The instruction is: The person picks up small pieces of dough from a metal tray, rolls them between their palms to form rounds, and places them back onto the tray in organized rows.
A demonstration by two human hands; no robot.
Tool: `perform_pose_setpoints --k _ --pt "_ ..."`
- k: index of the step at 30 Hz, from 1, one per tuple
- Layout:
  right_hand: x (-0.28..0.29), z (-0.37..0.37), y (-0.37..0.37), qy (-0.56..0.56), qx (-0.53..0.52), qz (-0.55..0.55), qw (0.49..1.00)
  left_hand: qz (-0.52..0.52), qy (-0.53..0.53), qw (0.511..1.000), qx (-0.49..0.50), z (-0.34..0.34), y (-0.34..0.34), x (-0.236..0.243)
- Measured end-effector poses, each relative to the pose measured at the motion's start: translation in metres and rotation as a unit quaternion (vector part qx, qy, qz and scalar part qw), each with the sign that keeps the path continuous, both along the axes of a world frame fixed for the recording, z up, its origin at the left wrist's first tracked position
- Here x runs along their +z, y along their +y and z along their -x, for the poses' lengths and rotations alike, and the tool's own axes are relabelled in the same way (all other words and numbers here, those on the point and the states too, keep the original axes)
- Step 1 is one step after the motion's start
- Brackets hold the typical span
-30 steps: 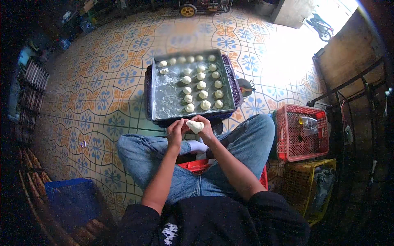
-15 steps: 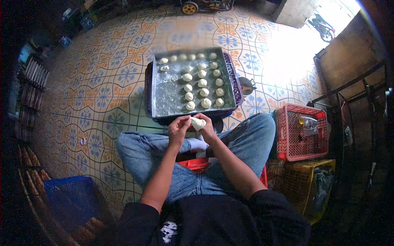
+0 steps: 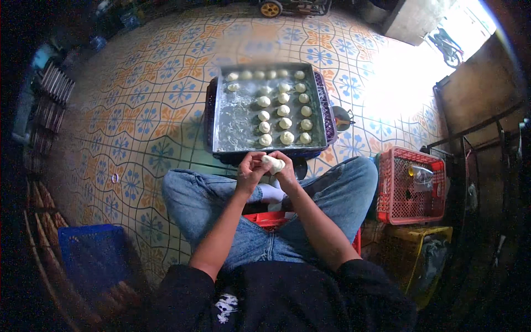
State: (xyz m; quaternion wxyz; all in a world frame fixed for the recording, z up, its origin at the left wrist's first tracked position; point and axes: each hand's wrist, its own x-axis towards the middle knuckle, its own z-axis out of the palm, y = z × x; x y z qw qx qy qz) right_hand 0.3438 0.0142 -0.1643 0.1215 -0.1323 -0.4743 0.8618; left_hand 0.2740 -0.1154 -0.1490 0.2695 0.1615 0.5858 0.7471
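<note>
A piece of pale dough [image 3: 273, 164] is held between my two hands at the near edge of a square metal tray [image 3: 232, 146]. My left hand [image 3: 250, 171] has its fingers and thumb pinched on the left end of the dough. My right hand [image 3: 285, 176] is curled round the dough from the right. Several rows of pale dough balls [image 3: 286, 138] sit in the tray, thinner on its floury left side. The tray rests on a purple plastic crate [image 3: 328, 123] in front of my crossed legs.
At my right stand a red crate [image 3: 387, 191] with a plastic bottle and a yellow crate [image 3: 420, 254]. A blue bin [image 3: 91, 257] is at lower left, racks [image 3: 53, 83] along the left. A round pan [image 3: 343, 118] lies beside the tray; a wheeled machine [image 3: 293, 8] stands behind.
My hands and the dough have risen slightly toward the tray, and the dough sits more turned in my fingers. The whole view has shifted, with the tray appearing further right.
</note>
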Motion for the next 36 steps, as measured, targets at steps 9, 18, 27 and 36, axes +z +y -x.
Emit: perform_pose_setpoints --k 9,18,27,36 --pt "-0.011 -0.003 0.003 -0.001 -0.007 -0.023 1.000 0.071 0.036 0.996 0.029 -0.002 0.004 0.012" --pt "-0.014 -0.012 0.013 -0.060 -0.033 -0.078 0.995 0.088 0.064 0.994 0.011 -0.005 0.013 0.007" --pt "-0.001 -0.008 0.002 -0.063 -0.023 -0.062 0.996 0.081 0.044 0.995 0.038 0.008 0.008 0.006" --pt "-0.007 -0.001 -0.011 -0.072 -0.020 -0.154 0.985 0.131 0.065 0.989 -0.004 0.017 0.001 -0.014"
